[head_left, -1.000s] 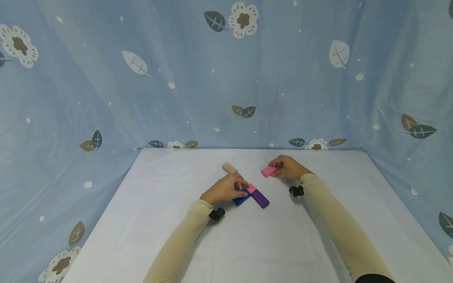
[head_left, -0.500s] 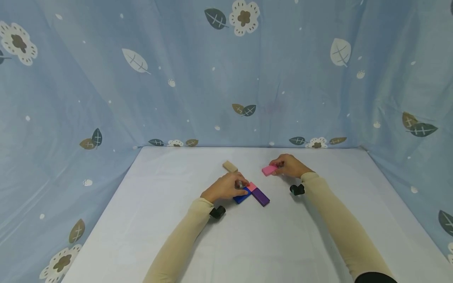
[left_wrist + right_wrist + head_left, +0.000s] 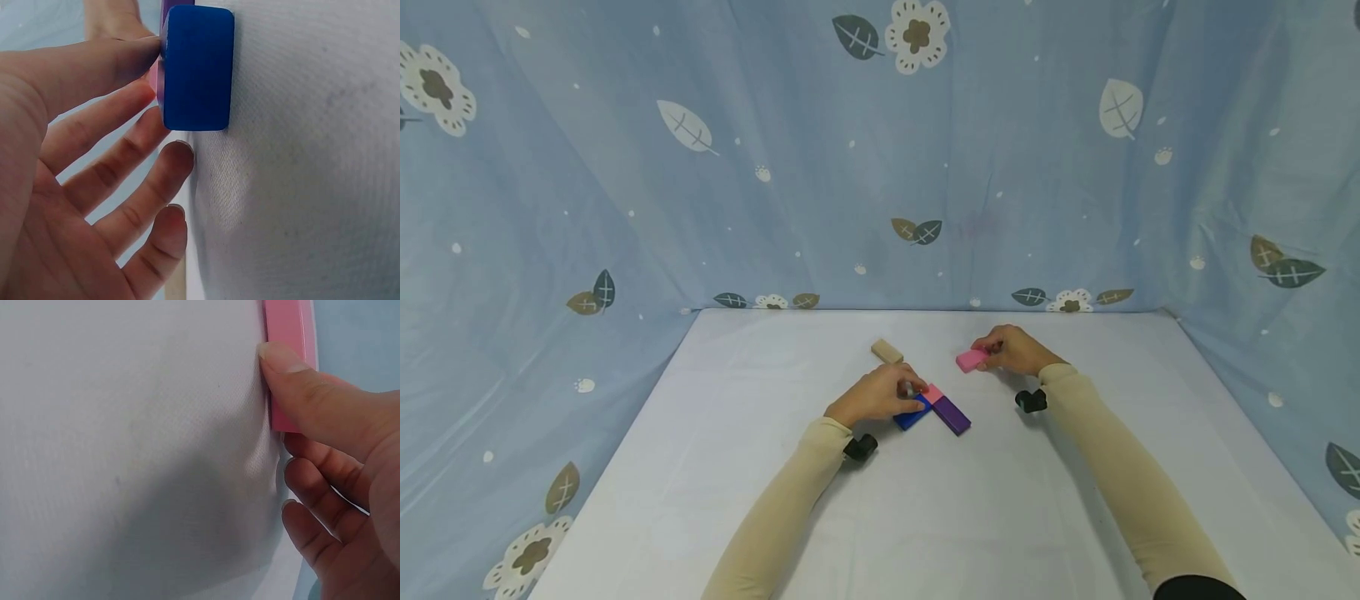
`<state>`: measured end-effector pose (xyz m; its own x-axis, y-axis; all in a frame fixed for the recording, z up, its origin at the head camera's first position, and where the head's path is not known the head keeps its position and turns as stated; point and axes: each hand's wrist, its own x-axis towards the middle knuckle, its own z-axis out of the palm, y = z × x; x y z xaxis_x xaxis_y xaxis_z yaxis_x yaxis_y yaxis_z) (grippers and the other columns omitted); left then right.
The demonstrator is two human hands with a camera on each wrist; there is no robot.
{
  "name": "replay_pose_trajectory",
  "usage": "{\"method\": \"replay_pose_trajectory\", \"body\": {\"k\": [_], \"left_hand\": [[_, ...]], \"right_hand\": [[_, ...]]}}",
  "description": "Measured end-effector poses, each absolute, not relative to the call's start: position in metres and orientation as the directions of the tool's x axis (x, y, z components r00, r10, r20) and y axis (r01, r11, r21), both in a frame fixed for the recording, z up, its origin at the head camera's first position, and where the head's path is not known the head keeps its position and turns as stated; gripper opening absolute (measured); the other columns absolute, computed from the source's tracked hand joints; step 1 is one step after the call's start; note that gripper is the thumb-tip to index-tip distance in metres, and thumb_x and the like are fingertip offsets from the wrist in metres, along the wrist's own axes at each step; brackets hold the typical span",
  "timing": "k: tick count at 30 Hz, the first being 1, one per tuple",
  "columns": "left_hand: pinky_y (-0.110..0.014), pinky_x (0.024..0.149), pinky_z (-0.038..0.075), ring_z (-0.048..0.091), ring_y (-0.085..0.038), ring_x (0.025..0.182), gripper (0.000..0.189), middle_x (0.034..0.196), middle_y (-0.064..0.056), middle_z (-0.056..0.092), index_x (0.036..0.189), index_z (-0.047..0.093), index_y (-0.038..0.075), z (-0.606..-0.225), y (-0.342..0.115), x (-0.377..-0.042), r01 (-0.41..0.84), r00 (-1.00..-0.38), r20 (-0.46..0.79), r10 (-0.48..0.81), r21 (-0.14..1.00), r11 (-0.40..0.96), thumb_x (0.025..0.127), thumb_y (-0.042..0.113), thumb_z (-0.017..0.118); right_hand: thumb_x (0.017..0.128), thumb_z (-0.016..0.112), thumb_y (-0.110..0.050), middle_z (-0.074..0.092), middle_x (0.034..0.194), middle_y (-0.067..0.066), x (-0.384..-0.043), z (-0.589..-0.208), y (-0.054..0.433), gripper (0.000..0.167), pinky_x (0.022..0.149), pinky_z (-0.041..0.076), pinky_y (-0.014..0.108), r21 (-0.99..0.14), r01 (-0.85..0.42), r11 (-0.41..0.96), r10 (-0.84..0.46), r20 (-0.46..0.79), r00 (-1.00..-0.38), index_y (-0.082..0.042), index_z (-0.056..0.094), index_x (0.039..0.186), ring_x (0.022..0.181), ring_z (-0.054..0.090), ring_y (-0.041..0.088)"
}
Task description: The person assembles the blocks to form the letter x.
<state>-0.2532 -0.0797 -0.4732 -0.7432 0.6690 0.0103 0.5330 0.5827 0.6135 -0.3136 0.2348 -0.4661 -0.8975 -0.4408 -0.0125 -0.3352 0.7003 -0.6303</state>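
Observation:
In the head view, my left hand (image 3: 876, 394) is at the blue block (image 3: 912, 417), thumb and index finger curled down to it. The left wrist view shows the thumb tip against the upper edge of the blue block (image 3: 199, 69); the other fingertips are partly hidden behind it. Touching the blue block are a coral-pink block (image 3: 932, 393), partly covered by fingers, and a purple block (image 3: 952, 415). Farther right, my right hand (image 3: 1017, 350) pinches a bright pink block (image 3: 971, 360). The right wrist view has its thumb lying across the pink block (image 3: 289, 337).
Behind the left hand lies a beige block (image 3: 887, 351), its near end close to the fingers. A white cloth (image 3: 760, 367) covers the table, and a blue patterned curtain (image 3: 820, 200) hangs at its back and sides.
Both hands and the blocks hold nearly the same places. The whole head view has shifted slightly upward in the picture.

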Motion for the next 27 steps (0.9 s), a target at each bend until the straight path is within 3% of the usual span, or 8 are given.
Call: {"method": "replay_pose_trajectory", "body": {"k": [8, 27], "left_hand": [[-0.027, 0.081, 0.054, 0.066, -0.015, 0.097, 0.029, 0.117, -0.001, 0.073, 0.121, 0.077, 0.011, -0.4730, -0.0787, -0.2529, 0.529, -0.744, 0.016, 0.668, 0.625, 0.574, 0.094, 0.023, 0.077], [-0.027, 0.081, 0.053, 0.065, -0.013, 0.096, 0.030, 0.118, 0.001, 0.073, 0.122, 0.077, 0.013, -0.4724, -0.0791, -0.2522, 0.515, -0.756, 0.005, 0.654, 0.622, 0.590, 0.094, 0.025, 0.077]], "right_hand": [[0.083, 0.086, -0.011, 0.072, 0.101, 0.014, -0.3135, -0.4666, 0.2348, 0.038, 0.084, 0.045, 0.030, -0.646, -0.336, 0.685, -0.448, -0.009, -0.894, -0.001, 0.077, 0.119, 0.093, 0.055, 0.023], [0.084, 0.086, -0.014, 0.072, 0.105, 0.013, -0.3109, -0.4616, 0.2308, 0.041, 0.089, 0.047, 0.035, -0.654, -0.317, 0.687, -0.452, -0.043, -0.891, -0.003, 0.076, 0.122, 0.097, 0.056, 0.025]]}}
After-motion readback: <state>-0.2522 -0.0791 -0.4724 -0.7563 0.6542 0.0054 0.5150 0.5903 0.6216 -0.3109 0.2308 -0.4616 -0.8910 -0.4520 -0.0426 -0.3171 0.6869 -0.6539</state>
